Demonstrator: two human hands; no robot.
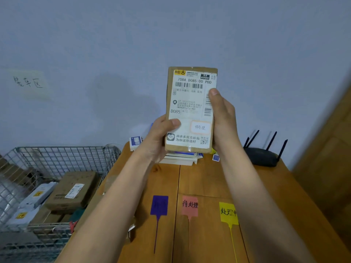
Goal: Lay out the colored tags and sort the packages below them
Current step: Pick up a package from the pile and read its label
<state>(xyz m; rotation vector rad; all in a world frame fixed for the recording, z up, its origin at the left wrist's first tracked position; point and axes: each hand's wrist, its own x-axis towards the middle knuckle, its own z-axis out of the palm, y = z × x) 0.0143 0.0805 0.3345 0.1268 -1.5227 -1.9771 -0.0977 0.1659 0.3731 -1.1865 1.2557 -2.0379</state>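
Three tags (190, 205) already laid out in a row on the near part of the desk (209, 179): purple tag (159, 205) at left, pink tag (190, 205) in the middle, yellow tag (227, 213) at right, partly hidden by the right forearm. No package seen below any of them yet, so layout judged done and sorting barely begun.

One package (190, 109), a flat brown carton, raised upright above the far end of the desk, grasped from both sides: left hand (161, 137) wrapped around its lower left edge with thumb on the label, right hand (221, 118) clasping its right edge, thumb on the front. Both grips closed on it.

Read on the shipping label: "708A D085 00 PDD" above a barcode, "D085" lower left, a yellow logo at top left, "拼多多官方补贴 为你送货进村" along the bottom beside a QR code. Small pink sticker on the label, handwriting faint, seemingly "待处理". Pink tag marked "待处理", yellow tag "处理中" as far as visible; writing on the purple one too dark to read. Likely destination therefore below the pink tag.

More packages waiting in the wire basket (57, 177) at left. Wall note (28, 82) handwritten "装车区". Black router (263, 154) at far right of the desk.
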